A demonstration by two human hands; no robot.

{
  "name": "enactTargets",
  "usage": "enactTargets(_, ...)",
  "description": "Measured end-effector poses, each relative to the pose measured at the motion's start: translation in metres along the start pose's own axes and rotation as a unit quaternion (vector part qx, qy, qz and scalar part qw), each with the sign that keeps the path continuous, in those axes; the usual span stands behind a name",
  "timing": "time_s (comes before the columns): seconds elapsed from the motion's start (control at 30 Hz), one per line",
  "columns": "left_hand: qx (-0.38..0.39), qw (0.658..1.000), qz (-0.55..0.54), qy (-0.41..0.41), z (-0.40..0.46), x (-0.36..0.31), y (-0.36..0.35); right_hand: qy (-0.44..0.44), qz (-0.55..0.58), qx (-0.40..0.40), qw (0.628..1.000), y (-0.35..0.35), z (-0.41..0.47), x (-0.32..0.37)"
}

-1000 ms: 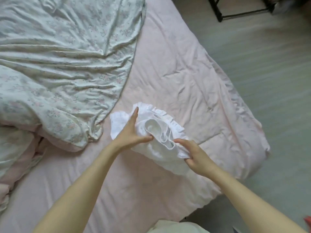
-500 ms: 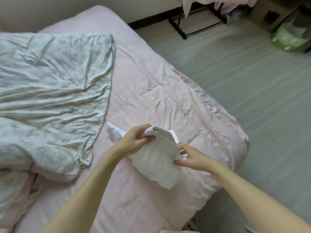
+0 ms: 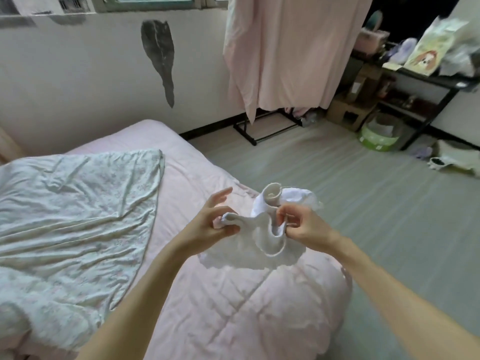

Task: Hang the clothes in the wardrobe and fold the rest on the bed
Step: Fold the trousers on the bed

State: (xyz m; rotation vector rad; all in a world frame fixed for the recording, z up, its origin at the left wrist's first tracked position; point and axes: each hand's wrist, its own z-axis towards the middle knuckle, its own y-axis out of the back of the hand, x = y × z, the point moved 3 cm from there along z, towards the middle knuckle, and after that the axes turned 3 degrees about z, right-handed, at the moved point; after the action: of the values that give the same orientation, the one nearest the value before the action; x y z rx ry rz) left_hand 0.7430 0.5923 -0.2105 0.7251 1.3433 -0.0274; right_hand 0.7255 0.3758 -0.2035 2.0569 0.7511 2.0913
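A person's left hand (image 3: 215, 222) and right hand (image 3: 302, 227) each pinched an edge of a small white garment (image 3: 262, 242), holding it lifted above the near right part of the pink bed (image 3: 233, 307), beside a floral quilt (image 3: 72, 203).

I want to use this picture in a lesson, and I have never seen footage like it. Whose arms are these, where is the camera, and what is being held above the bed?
There is no machine here. A person wears a wide-angle camera on the head, looking forward and down, so you see their own two bare arms. The left hand pinches one edge of a small white frilled fabric garment, and the right hand grips its other side, so it hangs above the bed with the pink quilted cover. A pale floral sheet lies crumpled on the bed's left part. Behind, a large pink cloth hangs on a black metal rack standing on the floor.
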Motion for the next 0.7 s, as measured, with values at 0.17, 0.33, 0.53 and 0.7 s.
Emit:
enactTargets(0.17, 0.109, 0.988, -0.108, -0.017, 0.011, -0.036, -0.020, -0.015, -0.038, 0.178, 0.983, 0.028, -0.025, 0.046)
enactTargets(0.33, 0.158, 0.957, -0.243, 0.018, 0.021, -0.064, -0.050, -0.051, 0.096, 0.135, 0.985, 0.071, -0.050, 0.050)
enactTargets(0.53, -0.043, 0.964, -0.253, 0.066, 0.036, -0.063, -0.068, -0.139, 0.317, 0.023, 0.938, 0.069, -0.075, -0.006)
enactTargets(0.7, -0.098, 0.973, -0.208, 0.026, 0.055, -0.072, -0.063, -0.135, 0.154, -0.106, 0.973, 0.055, -0.058, -0.022)
